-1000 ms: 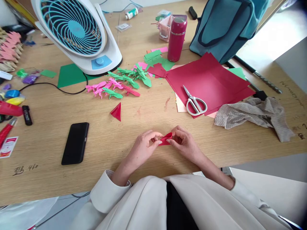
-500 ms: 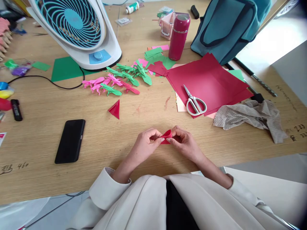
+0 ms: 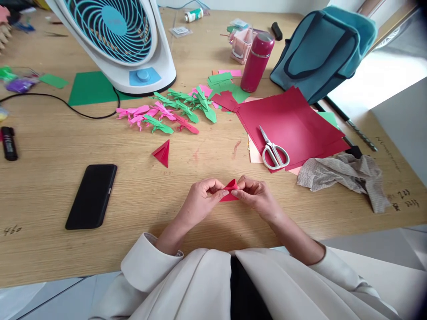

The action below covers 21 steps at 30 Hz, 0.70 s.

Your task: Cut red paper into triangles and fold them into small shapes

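Between my two hands is a small piece of red paper (image 3: 229,196), partly folded, its upper flap curling up. My left hand (image 3: 204,198) pinches its left side between thumb and fingers. On the right side, my right hand (image 3: 256,197) grips it the same way, the two thumbs close together. Fingers cover part of the folds. Farther off to the left lies a red folded paper triangle (image 3: 162,154). Beyond it are several folded paper figures in green (image 3: 159,124), pink (image 3: 136,114) and red (image 3: 187,125).
White-handled scissors (image 3: 274,153) rest on red paper sheets (image 3: 296,124) at right, beside a crumpled cloth (image 3: 343,173). A black phone (image 3: 91,196) lies at left. Behind stand a fan (image 3: 143,78), a red flask (image 3: 256,62) and a teal bag (image 3: 320,53).
The view has shifted slightly, so the tabletop things sit a little differently in the frame. Both hands keep their pinch on the red paper, which shows a slightly changed fold.
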Each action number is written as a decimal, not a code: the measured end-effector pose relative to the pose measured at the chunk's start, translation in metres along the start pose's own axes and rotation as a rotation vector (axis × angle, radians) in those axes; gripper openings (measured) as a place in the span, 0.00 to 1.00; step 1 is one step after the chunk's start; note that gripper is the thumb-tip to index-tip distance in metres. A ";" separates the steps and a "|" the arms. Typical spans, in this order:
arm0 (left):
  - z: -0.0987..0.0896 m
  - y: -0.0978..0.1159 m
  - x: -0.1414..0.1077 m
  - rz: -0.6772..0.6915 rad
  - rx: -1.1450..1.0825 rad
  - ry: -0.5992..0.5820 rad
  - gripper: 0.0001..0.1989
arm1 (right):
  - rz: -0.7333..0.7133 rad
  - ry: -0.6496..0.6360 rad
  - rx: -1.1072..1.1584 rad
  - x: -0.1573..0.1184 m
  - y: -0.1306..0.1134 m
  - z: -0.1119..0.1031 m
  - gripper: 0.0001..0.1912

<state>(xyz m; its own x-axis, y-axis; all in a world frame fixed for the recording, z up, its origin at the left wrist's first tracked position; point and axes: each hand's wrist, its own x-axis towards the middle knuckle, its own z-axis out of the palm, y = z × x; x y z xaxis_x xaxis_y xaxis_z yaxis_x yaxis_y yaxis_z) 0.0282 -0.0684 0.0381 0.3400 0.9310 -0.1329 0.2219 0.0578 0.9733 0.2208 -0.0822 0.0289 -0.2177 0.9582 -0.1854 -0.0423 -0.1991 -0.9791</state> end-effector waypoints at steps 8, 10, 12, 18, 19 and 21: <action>-0.004 -0.009 0.003 0.017 -0.018 0.024 0.10 | -0.007 0.005 -0.050 0.008 0.000 0.002 0.14; -0.002 -0.009 0.004 0.011 -0.034 0.028 0.09 | -0.023 0.021 -0.067 0.008 0.003 0.003 0.13; -0.001 -0.009 0.005 0.011 -0.046 0.045 0.09 | -0.040 0.031 -0.094 0.009 0.005 0.004 0.12; -0.001 -0.009 0.004 0.045 -0.001 0.081 0.09 | -0.028 0.084 -0.037 0.009 0.010 0.007 0.10; -0.001 -0.009 0.004 0.051 0.006 0.079 0.09 | -0.022 0.092 -0.030 0.009 0.009 0.007 0.10; -0.001 -0.009 0.003 0.058 0.011 0.078 0.09 | -0.012 0.095 -0.024 0.008 0.009 0.007 0.09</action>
<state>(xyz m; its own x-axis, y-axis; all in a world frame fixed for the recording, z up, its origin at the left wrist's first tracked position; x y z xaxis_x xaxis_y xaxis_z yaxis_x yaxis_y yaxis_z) 0.0264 -0.0655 0.0295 0.2805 0.9579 -0.0614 0.2139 0.0000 0.9769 0.2115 -0.0775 0.0195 -0.1239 0.9760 -0.1792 -0.0206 -0.1831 -0.9829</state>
